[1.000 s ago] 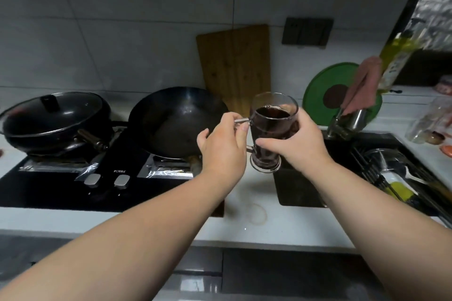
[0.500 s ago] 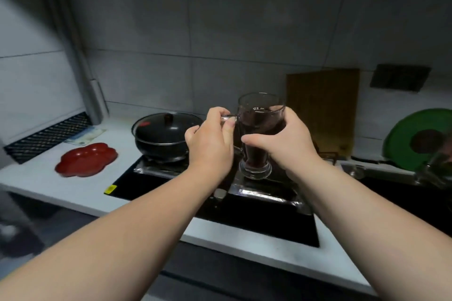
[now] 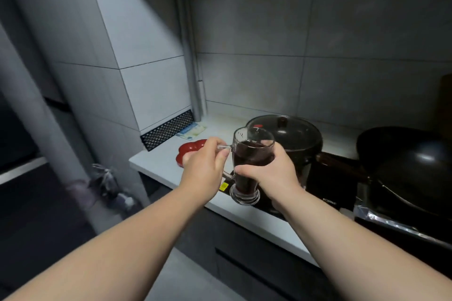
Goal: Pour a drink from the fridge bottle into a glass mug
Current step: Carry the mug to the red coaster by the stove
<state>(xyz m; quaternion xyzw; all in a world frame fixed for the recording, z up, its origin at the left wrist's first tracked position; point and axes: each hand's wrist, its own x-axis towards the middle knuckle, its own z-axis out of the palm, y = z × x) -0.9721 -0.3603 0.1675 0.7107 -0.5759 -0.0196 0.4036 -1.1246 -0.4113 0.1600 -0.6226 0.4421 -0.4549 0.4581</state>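
Fingers (image 3: 221,154) of the left hand (image 3: 204,168) pinch the handle of the glass mug (image 3: 245,178) while the right hand (image 3: 271,175) wraps its body, holding it upright, dark drink inside, above the edge of the white counter (image 3: 156,164). At its 9 o'clock sits a red dish (image 3: 189,151), at 1 a lidded pot (image 3: 291,135), at 3 a wok (image 3: 411,161); grey tiled walls (image 3: 330,68) stand behind.

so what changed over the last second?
The person turned left, carrying the glass mug along the counter past the wok toward the red dish and lidded pot. Unchanged: left hand pinches the handle, right hand wraps the glass; drink level same.
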